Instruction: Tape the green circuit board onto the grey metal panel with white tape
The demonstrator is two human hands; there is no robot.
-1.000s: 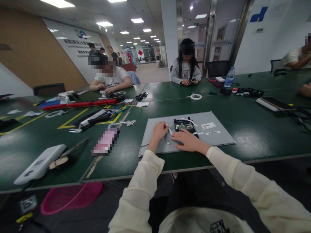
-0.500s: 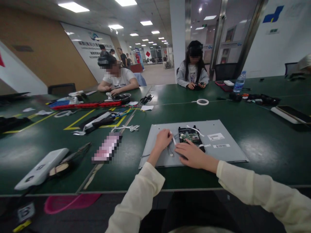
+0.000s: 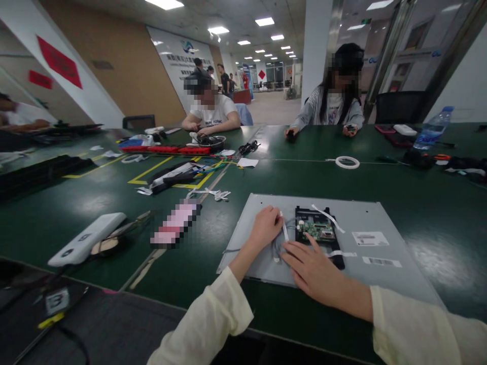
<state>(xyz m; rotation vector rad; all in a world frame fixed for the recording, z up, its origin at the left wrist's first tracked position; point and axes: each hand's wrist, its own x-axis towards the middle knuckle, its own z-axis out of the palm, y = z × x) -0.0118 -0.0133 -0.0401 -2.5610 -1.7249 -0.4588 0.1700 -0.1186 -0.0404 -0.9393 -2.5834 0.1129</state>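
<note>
Currently the panel [image 3: 355, 217] lies flat on the green surface [image 3: 277, 177], near its front edge. The left hand [image 3: 267, 226] is over the panel's left part, its grip pinched on the upper end of a white strip [image 3: 285, 231]. The right hand [image 3: 315, 268] lies palm down, fingers spread, by the strip's lower end and the bottom of a black frame [image 3: 338, 261]; whether its grip grasps anything I cannot tell, as the undersides of the fingers are hidden. Grey wires [image 3: 276, 249] loop beside the strip, between the hands. Inside the frame sits a green board [image 3: 317, 231]. One tape [image 3: 331, 221] crosses the frame's top, another [image 3: 345, 253] its lower right side. Farther right, two labels [image 3: 370, 239] are on the panel. Left of the panel lies a phone [image 3: 177, 223]; beyond it, near the seam, are white scraps [image 3: 218, 194]. A roll [image 3: 347, 162] rests past the panel's far edge.
</note>
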